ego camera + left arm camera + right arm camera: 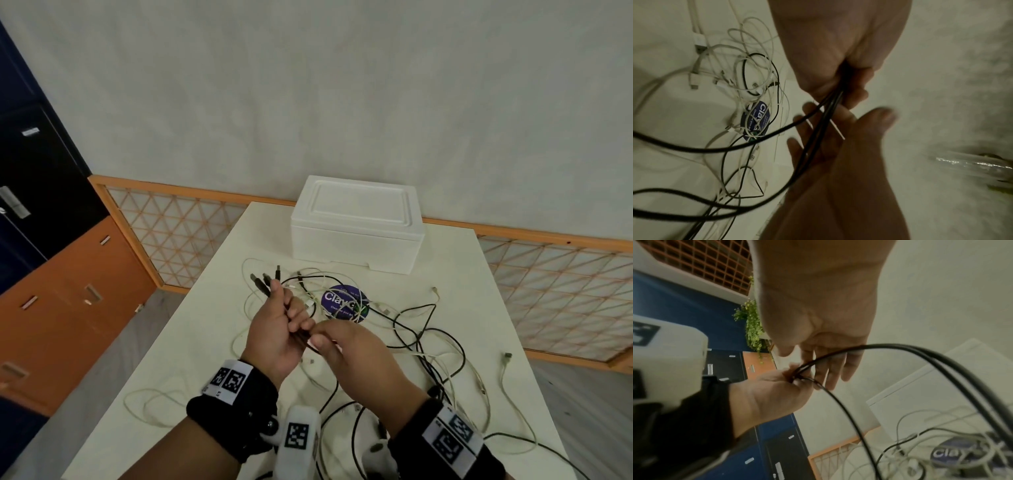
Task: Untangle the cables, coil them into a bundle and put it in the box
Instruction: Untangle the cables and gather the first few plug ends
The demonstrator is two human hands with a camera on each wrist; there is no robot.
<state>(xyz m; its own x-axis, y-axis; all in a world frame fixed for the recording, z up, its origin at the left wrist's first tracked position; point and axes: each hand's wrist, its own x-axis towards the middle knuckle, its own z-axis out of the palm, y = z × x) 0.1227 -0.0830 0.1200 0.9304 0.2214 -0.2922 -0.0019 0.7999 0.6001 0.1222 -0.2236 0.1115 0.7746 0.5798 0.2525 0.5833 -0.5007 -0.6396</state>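
Up close, the left hand (274,334) has its fingers curled round a bunch of black cables (297,334), whose plug ends (265,281) stick out past its fingertips. The right hand (346,346) sits just beside it, thumb and forefinger pinching the same black cables where they leave the left palm; in the right wrist view its other fingers (833,369) hang fairly straight (the picture is blurred there). Beyond both hands and trailing off to the right, the remaining white and black cables (424,346) lie in a loose tangle on the cream table (171,356). Some of them cross a round purple sticker (344,301) just past the fingertips, which reads "Clay" and then smaller print too small to read. Farther beyond the hands stands the white foam box (356,226), lid on. Behind the table run an orange lattice screen (178,236) and a pale wall (342,85); to the left of the left hand are orange and dark blue cabinets (61,281).
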